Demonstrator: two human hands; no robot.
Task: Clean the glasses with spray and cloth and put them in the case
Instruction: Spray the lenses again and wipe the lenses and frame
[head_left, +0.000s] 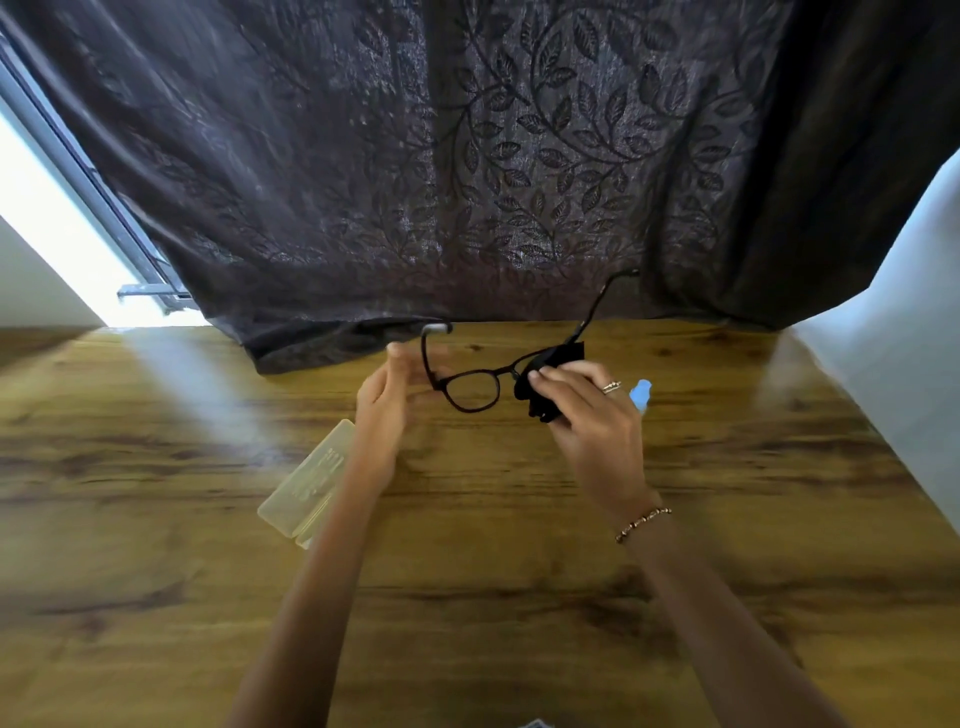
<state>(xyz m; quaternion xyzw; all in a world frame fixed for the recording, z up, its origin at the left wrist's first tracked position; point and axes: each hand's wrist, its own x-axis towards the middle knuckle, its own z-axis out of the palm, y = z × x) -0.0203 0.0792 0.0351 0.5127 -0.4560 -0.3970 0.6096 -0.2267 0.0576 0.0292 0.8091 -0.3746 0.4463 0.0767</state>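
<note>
two hands hold a pair of dark-framed glasses in the air above a wooden table. the left hand pinches the frame at its left corner, fingers closed on the hinge end, with that temple arm rising toward a pale tip. the right hand is closed around a black cloth, which is bunched over the right lens so that lens is hidden; the other lens shows clear. the right temple arm sticks up and away toward a dark curtain patterned with leaves, whose hem drapes onto the far edge of the table. a pale translucent glasses case lies on the table beside the left forearm, partly covered by it; whether it is open or closed is hard to tell. just beyond the right hand, a light blue spray bottle top peeks out, blurred. the right hand wears a ring and the right wrist a beaded bracelet.
</note>
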